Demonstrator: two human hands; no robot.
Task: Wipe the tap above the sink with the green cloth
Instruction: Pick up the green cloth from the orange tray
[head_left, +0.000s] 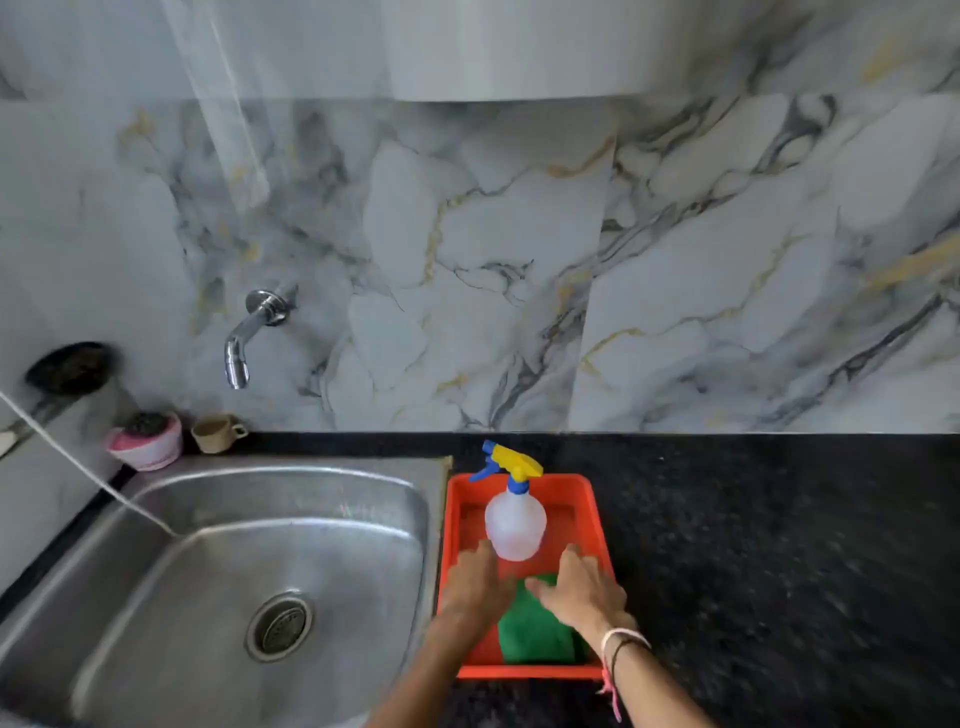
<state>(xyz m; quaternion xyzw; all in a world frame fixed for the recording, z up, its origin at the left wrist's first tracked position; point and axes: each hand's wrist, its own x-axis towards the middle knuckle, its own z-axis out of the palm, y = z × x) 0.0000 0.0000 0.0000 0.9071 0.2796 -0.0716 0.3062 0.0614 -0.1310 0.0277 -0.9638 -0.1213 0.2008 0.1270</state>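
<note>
While flat, spread fingers (566, 558) touch green cloth (535, 631)

Both palms down over an orange tray (452, 525) on black counter (753, 545): left hand (475, 584) and right hand (582, 590) spread above a green cloth (535, 636). Just behind, a clear spray bottle (515, 519), upright. Steel sink (234, 561) touching the tray's left; chrome tap (249, 332) above, on marble wall.

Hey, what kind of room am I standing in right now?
Most likely a home kitchen: a steel sink set into a dark stone counter, a wall tap on marble-look tiles above it, and a small cup by the sink's back edge.
</note>
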